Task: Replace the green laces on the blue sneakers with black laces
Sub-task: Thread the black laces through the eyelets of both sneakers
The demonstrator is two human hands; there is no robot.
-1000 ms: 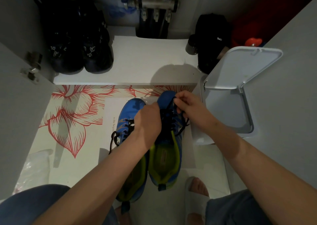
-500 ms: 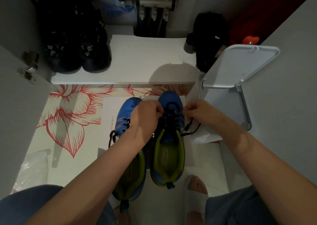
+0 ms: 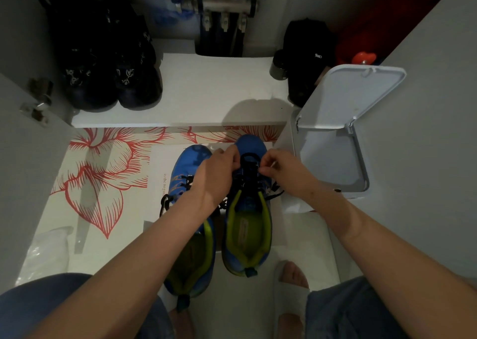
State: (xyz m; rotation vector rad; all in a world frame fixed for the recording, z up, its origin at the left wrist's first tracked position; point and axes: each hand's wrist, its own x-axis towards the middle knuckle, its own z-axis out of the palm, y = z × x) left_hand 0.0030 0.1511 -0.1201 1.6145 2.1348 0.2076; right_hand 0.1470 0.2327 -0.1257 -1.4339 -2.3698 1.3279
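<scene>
Both hands are working at the toe end of the right-side blue sneaker [image 3: 251, 143], and it's a two-handed pinch: the left hand [image 3: 216, 173] has its fingers curled tight on the black lace [image 3: 249, 158] on its side of the eyelets. The right hand [image 3: 281, 169] mirrors it, fingertips nipped together on the lace on the other side. Neither hand is loose, and both look clamped on that lace where it loops across the lowest eyelets. The sneaker sits flat on the floral floor mat [image 3: 98, 173], heel toward the person and touching its partner, the left-side blue sneaker [image 3: 192, 158], which already carries black lacing. I can see no green lace on either sneaker. The step looks like setting the bottom bar of the lacing, so the job seems well along. To do it well, pull both sides evenly so the two tails match in length and keep the lace flat rather than twisted through the eyelets. Pin the sneaker down so it doesn't skid on the mat, and watch the loose tail [image 3: 275, 196] trailing off the right side toward the white bin [image 3: 361, 183], because it could snag or pull short
</scene>
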